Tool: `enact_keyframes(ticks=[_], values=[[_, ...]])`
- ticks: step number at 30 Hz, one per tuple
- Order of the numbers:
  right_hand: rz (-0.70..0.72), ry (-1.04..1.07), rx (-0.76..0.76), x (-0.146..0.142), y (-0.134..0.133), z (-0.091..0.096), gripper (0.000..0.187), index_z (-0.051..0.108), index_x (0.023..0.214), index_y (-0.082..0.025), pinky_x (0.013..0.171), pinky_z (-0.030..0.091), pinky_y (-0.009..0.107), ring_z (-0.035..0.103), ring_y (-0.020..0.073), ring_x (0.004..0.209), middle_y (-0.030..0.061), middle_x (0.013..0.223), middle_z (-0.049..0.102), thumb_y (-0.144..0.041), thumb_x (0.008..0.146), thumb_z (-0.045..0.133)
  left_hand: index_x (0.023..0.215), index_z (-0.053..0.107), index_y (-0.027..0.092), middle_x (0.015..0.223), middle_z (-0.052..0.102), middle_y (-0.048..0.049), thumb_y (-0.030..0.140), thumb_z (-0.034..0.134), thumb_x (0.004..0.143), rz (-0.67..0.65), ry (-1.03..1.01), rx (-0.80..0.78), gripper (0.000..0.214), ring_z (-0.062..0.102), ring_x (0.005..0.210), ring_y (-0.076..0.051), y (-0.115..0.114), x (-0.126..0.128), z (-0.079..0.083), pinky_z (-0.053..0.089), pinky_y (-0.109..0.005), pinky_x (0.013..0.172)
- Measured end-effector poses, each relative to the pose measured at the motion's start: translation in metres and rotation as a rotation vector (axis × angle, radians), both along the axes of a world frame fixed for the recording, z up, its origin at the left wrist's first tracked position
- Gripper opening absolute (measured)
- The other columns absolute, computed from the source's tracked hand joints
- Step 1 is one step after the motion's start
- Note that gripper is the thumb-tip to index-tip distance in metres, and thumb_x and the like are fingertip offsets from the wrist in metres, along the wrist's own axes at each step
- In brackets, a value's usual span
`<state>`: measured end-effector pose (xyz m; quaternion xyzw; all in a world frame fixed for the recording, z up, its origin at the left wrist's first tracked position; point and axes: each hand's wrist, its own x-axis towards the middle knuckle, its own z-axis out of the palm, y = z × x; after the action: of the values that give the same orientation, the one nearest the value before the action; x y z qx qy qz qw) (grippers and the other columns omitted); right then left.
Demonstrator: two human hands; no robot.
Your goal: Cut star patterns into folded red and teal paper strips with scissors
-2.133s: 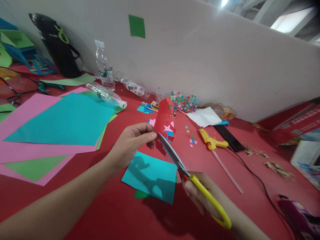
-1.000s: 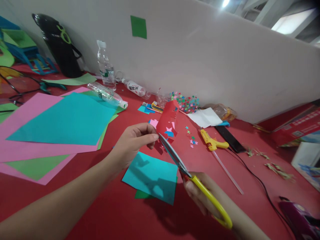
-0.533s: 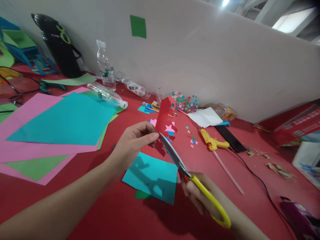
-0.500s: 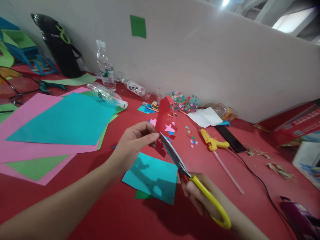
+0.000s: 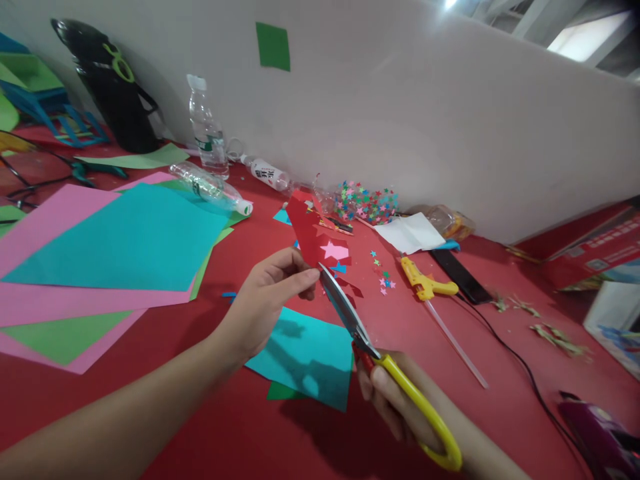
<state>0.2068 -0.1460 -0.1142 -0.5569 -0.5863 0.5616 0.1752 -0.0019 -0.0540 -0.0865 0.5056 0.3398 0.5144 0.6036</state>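
Head-worn view — facing forward and down, close over the hands (image 5: 275, 290) (image 5: 400, 397), tabletop (image 5: 225, 433) below, wall (image 5: 400, 100) ahead

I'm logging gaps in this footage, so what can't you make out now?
All in the head view:
Red paper: pinched edge hidden by the left hand.
Scissors: most of the lower handle covered by the right hand.
Green sheet: extent hidden under the small turquoise sheet.
Purple item: cut off at the lower right edge.
Standing bottle: label print too small to read.
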Motion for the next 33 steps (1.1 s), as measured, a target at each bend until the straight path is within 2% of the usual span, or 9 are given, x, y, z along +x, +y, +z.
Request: enact_keyframes(ticks=[4,9,16,21,25,33], values=[[-0.009,0.017,0.022,-0.003,-0.001,0.009,0.059,0.042,0.071,-0.021,0.037,0.024,0.02,0.033,0.008,0.033,-0.0078,0.038,0.039,-0.079,0.077,0.035,0.066,0.056,0.019,0.062,0.055,0.004,0.019,0.062,0.082,-0.009,-0.001,0.007,0.017,0.05,0.063,-0.01,0.0,-0.001,0.0,0.04,-0.023,0.063],[0.019,0.035,0.041,-0.003,0.001,0.014,0.059,0.042,0.072,-0.021,0.036,0.023,0.019,0.032,0.0075,0.032,-0.0086,0.038,0.038,-0.079,0.078,0.035,0.066,0.058,0.019,0.062,0.054,0.0038,0.019,0.063,0.08,-0.032,0.009,-0.005,0.014,0.05,0.061,-0.01,0.001,-0.002,0.002,0.04,-0.023,0.061],[0.03,0.027,0.061,0.001,0.002,0.014,0.057,0.041,0.069,-0.021,0.037,0.025,0.02,0.034,0.0071,0.034,-0.0075,0.041,0.04,-0.077,0.078,0.039,0.064,0.057,0.019,0.059,0.055,0.0039,0.019,0.065,0.078,-0.041,0.022,-0.035,0.016,0.05,0.058,-0.01,0.004,-0.003,0.002,0.04,-0.024,0.059],[-0.058,0.016,0.04,-0.005,0.0,0.015,0.057,0.043,0.072,-0.021,0.037,0.022,0.02,0.028,0.007,0.032,-0.0095,0.037,0.035,-0.077,0.078,0.037,0.065,0.058,0.019,0.059,0.055,0.0043,0.018,0.066,0.078,-0.045,0.011,-0.034,0.016,0.05,0.058,-0.009,0.004,-0.003,0.0,0.039,-0.023,0.059],[-0.041,0.001,-0.023,-0.008,-0.002,0.012,0.055,0.043,0.07,-0.022,0.036,0.023,0.021,0.031,0.0082,0.031,-0.0083,0.037,0.036,-0.076,0.078,0.036,0.065,0.059,0.019,0.059,0.056,0.0041,0.019,0.065,0.079,-0.034,0.009,-0.041,0.015,0.05,0.059,-0.009,0.002,-0.001,0.001,0.04,-0.023,0.059],[-0.032,-0.011,-0.016,-0.009,-0.004,0.01,0.062,0.042,0.067,-0.021,0.038,0.023,0.019,0.027,0.006,0.032,-0.0084,0.036,0.036,-0.081,0.077,0.03,0.066,0.058,0.019,0.061,0.056,0.0045,0.018,0.063,0.081,-0.036,0.008,-0.019,0.015,0.051,0.06,-0.009,0.001,0.0,-0.001,0.04,-0.023,0.06]])
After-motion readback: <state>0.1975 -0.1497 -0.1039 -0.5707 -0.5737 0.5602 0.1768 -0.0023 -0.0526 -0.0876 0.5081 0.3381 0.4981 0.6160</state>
